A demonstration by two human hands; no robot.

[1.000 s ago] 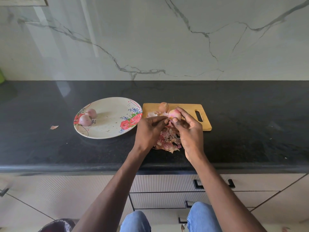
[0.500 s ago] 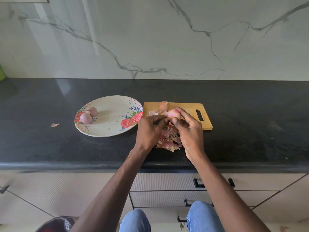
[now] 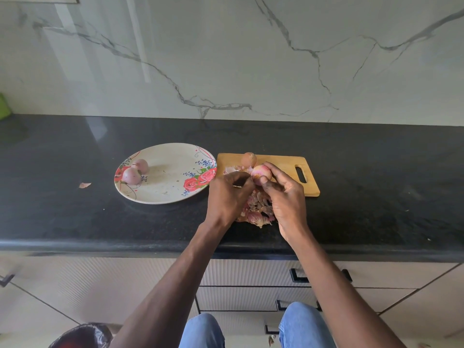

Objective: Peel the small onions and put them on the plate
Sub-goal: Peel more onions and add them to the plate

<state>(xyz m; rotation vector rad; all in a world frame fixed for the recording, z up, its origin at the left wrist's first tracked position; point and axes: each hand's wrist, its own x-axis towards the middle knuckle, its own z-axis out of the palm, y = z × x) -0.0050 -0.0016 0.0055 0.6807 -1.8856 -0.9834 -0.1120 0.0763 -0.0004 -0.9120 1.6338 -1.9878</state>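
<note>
One black counter (image 3: 75,222), marble wall (image 3: 226,59).

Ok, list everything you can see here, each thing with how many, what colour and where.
peeled onions: two, purple-pink, left part of the plate
plate: one, cream with red roses, on the counter left of the board
cutting board: one, light wood, right of the plate
unpeeled onion: one, brown, on the board's far edge
onion in hand: one, pink-white, over the board
peel pile: one, pink-brown, between the hands
stray peel: one, pinkish, left of the plate
counter: one, black
left hand: pinching at the onion
right hand: holds the onion
</note>
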